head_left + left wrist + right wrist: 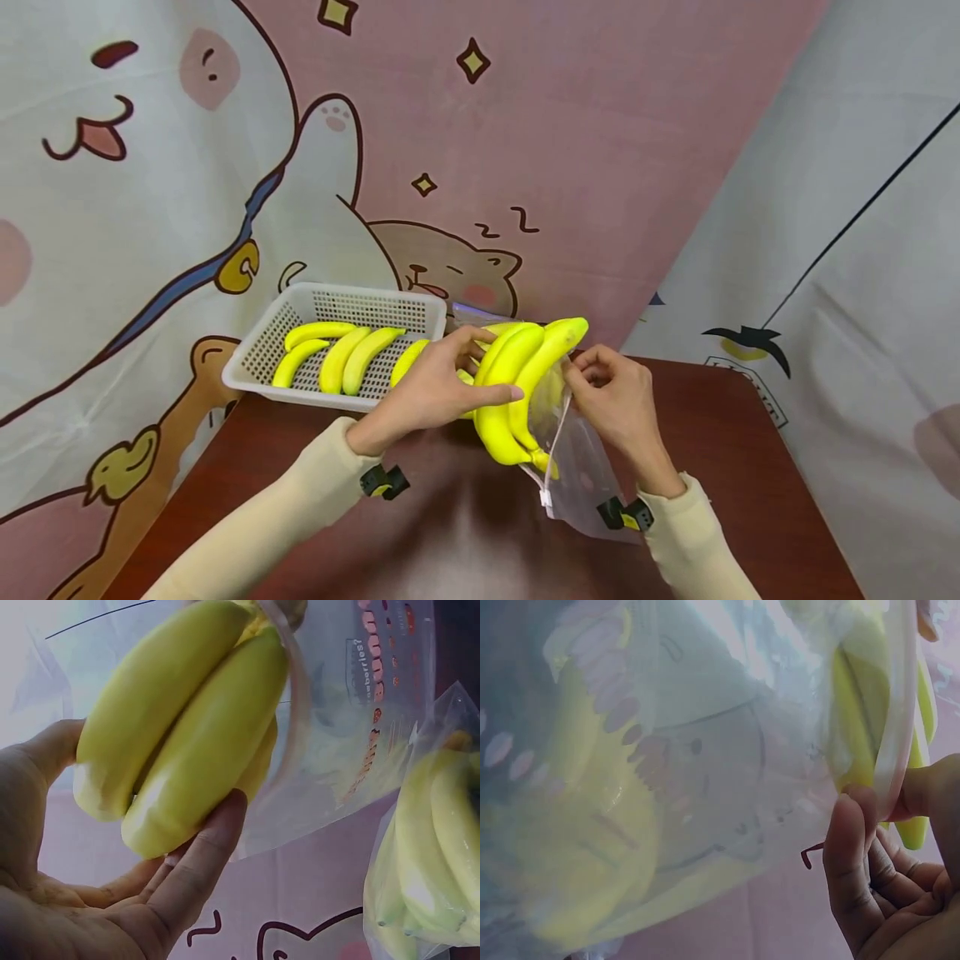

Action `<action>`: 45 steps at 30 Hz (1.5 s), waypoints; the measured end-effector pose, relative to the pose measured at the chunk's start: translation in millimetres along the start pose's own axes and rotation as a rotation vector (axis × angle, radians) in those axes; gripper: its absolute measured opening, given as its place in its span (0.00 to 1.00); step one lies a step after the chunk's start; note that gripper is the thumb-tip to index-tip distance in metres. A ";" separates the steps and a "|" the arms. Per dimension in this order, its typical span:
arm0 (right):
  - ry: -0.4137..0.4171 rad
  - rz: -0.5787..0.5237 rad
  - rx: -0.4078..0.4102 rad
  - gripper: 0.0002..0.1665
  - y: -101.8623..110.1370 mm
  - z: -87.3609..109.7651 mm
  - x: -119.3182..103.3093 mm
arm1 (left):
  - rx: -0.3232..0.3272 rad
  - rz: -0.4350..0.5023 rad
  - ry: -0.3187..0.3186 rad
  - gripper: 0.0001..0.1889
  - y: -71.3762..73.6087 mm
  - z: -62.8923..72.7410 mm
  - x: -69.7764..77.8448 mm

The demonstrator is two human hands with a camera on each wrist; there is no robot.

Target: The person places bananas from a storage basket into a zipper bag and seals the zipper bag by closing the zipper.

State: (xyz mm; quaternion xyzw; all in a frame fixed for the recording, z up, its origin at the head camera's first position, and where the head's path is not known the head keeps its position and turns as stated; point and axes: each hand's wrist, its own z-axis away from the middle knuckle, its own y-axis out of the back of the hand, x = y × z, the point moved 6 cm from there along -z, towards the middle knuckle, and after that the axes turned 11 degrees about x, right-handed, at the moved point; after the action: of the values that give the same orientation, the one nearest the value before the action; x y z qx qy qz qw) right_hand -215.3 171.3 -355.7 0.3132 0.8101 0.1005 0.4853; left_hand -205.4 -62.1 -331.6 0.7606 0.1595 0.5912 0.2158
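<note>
My left hand [431, 383] grips a bunch of yellow bananas [510, 367] above the table, thumb on the near side and fingers behind. The bunch tilts with its stem end down, at the mouth of a translucent printed zip bag [588, 475]. My right hand [618, 396] pinches the bag's rim between thumb and fingers, to the right of the bananas. A white slider [546, 497] hangs at the bag's lower mouth corner. In the left wrist view the stem [259, 619] is inside the rim. Through the film, the right wrist view shows blurred yellow shapes.
A white perforated basket [247, 379] with several loose bananas [343, 358] stands at the back left. Behind my left hand is another clear bag with bananas in it [427, 847]. A brown table [738, 467] lies underneath; a printed cloth [592, 150] hangs behind it.
</note>
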 end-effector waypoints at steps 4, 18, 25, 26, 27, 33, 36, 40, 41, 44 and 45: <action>-0.026 0.017 0.011 0.09 0.6 -0.1 2.4 | -0.005 -0.062 0.005 0.44 -2.2 -0.1 -1.3; -0.183 0.084 0.070 0.10 1.5 -0.2 13.4 | -0.108 -0.151 -0.023 0.48 -4.0 4.3 -1.6; -0.221 0.078 0.087 0.10 3.6 0.0 14.5 | -0.145 -0.165 -0.044 0.47 -1.4 4.1 -0.9; -0.224 0.072 0.086 0.10 3.6 0.4 14.7 | -0.149 -0.169 -0.042 0.47 -1.4 3.9 -1.2; -0.225 0.066 0.085 0.10 3.6 0.7 14.8 | -0.153 -0.170 -0.039 0.47 -1.4 3.7 -1.6; -0.216 0.070 0.081 0.09 1.7 1.1 14.9 | -0.167 -0.180 -0.024 0.48 -0.2 2.5 -2.6; -0.194 0.095 0.087 0.09 1.5 0.7 14.0 | -0.172 -0.185 -0.024 0.48 0.4 1.6 -2.9; -0.161 0.110 0.100 0.09 1.2 1.2 12.5 | -0.161 -0.173 -0.005 0.47 0.1 0.3 -4.2; -0.154 0.101 0.095 0.08 0.3 1.8 11.9 | -0.154 -0.169 0.005 0.47 -0.5 -0.1 -4.7; -0.139 0.050 0.065 0.06 -4.2 4.2 10.4 | -0.125 -0.141 0.056 0.46 -3.2 -0.6 -7.5; -0.136 0.031 0.051 0.05 -5.9 5.3 9.6 | -0.111 -0.137 0.074 0.46 -4.4 -0.7 -8.7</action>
State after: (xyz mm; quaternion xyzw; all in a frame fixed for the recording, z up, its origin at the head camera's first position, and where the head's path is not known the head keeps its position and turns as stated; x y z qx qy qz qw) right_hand -216.4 171.7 -368.1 0.3441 0.7727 0.0660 0.5293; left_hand -208.2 -62.6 -340.9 0.7126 0.1861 0.6105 0.2914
